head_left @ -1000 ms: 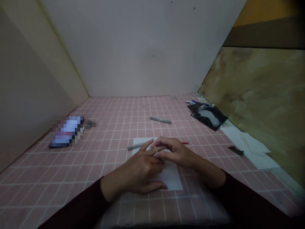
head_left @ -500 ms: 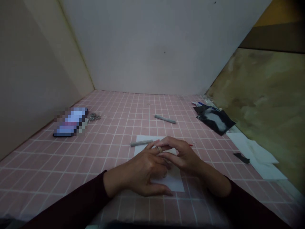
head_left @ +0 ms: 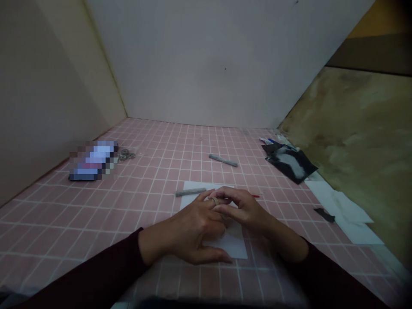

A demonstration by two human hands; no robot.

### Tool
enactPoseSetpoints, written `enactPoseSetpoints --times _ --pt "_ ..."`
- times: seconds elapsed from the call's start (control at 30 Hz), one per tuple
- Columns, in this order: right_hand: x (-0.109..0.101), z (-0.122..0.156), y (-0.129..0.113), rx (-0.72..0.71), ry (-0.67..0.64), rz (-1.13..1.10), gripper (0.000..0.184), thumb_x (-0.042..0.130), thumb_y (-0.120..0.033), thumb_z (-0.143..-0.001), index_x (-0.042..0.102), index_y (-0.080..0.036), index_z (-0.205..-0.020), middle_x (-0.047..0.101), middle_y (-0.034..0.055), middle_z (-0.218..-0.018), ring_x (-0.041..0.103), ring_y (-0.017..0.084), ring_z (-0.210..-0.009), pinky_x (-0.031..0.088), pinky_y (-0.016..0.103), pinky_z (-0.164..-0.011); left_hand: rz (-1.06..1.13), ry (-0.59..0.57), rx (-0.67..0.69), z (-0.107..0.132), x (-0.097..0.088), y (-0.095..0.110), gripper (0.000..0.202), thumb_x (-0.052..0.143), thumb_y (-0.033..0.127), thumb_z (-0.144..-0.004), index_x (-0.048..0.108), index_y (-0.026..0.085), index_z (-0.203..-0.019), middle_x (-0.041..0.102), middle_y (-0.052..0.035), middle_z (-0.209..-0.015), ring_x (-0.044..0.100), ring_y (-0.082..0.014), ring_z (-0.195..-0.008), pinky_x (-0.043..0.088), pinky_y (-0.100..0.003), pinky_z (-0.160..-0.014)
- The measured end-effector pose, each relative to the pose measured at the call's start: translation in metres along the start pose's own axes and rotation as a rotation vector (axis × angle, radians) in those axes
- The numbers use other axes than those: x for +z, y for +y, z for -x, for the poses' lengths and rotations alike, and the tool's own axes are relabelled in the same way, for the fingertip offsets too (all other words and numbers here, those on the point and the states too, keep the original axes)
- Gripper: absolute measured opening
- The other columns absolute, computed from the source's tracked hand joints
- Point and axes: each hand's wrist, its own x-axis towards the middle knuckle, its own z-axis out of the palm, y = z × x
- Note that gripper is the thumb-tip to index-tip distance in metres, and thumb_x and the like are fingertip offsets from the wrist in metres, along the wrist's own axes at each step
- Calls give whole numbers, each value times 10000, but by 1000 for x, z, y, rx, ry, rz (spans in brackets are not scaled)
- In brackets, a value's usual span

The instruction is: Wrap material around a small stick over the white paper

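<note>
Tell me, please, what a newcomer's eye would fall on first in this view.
Most likely the right hand, pinching at a ring worn on the left hand, over a white sheet near the centre. Next might come the bright, pixelated phone at the left, and the black piece with a pale patch at the right.

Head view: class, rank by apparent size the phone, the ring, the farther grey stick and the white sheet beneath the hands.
1. White sheet, partly covered
2. Phone
3. Farther grey stick
4. Ring
</note>
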Motion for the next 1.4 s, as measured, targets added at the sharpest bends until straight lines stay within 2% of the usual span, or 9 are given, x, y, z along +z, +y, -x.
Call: enactPoseSetpoints --times 0.13,0.23,0.37,0.5,0.7,0.9,1.07,1.2,1.4 --pt "-7 -2 5 22 33 -69 184 604 -227 -854 619 -193 -1034 645 45 -980 605 166 -922 480 312 -826 -107 35 8 2 -1 -4 239 614 426 -829 635 196 -768 716 -65 -923 546 -289 -1157 205 -520 -1124" --pt "-15 -3 12 92 108 -244 175 629 -286 -846 639 -196 -996 643 39 -906 611 156 -843 496 306 -782 -177 176 8 4 -4 -9 145 589 314 -867 633 179 -835 706 -68 -1014 469 -276 -1265 199 -504 -1130" --pt "-17 -3 18 172 120 -553 195 653 -337 -832 672 -204 -974 649 31 -814 620 139 -766 512 316 -785 -194 404 -76 4 -9 -13 65 591 227 -858 614 186 -903 690 -59 -939 581 -236 -1080 389 -434 -987" --pt "-11 -1 18 210 90 -758 259 685 -346 -807 679 -216 -1030 646 23 -815 619 122 -752 515 303 -786 -161 510 -192 3 -10 -16 174 603 274 -850 571 180 -992 640 -85 -943 581 -227 -920 456 -394 -813" --pt "0 1 15 252 32 -862 238 637 -285 -854 673 -216 -1078 636 20 -842 605 100 -753 504 262 -775 -130 531 -205 4 -6 -21 322 621 276 -838 499 182 -1121 616 -96 -1036 558 -234 -973 451 -391 -829" --pt "9 0 16 304 23 -840 200 642 -298 -849 676 -213 -1026 625 23 -880 597 115 -796 494 302 -815 -77 474 -157 4 -3 -24 386 646 322 -826 493 195 -1157 597 -102 -1087 548 -242 -1022 450 -403 -874" --pt "13 0 20 317 -4 -844 209 655 -305 -839 673 -230 -1033 618 24 -941 604 127 -861 483 325 -844 -66 428 -176 3 -3 -22 288 618 311 -850 547 197 -1104 593 -92 -1085 546 -226 -1029 453 -386 -890" --pt "14 1 21 325 -6 -877 253 670 -301 -832 677 -233 -1075 628 32 -968 603 118 -843 482 294 -805 -88 430 -186 2 -3 -21 170 590 266 -863 576 185 -1011 598 -91 -1047 551 -221 -1003 456 -373 -872" --pt "15 1 21 333 41 -919 270 631 -396 -850 712 -198 -1015 642 52 -904 609 133 -800 485 284 -736 -122 446 -177 1 -6 -20 135 616 262 -842 578 163 -925 601 -99 -1013 558 -221 -981 451 -371 -852"
